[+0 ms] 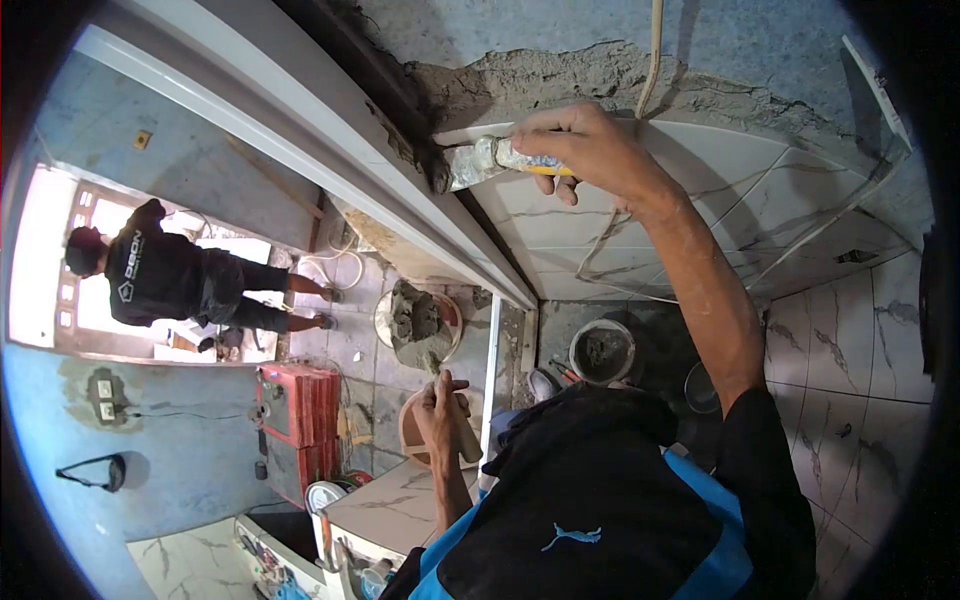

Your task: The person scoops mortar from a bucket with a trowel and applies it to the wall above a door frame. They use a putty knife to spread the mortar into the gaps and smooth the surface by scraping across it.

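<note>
My right hand (588, 155) is closed around a putty knife (500, 158) with a yellow and blue handle and a mortar-smeared blade. The blade's end meets the gap between the white door frame (300, 110) and the marble-patterned wall tiles (720, 165). Lower down, my left hand (437, 415) grips the handle of a trowel (466, 437). Grey mortar (418, 335) lies heaped beyond that hand, seemingly on the trowel's blade, which it covers. Rough mortar (560, 85) runs along the tiles' top edge.
A bucket of grey mix (602, 352) stands on the floor beside my body. Through the doorway, another person (180, 265) in dark clothes stands near a bright window. Red stacked boxes (300, 405) sit by the blue wall (190, 410). A cable (655, 55) hangs down over the tiles.
</note>
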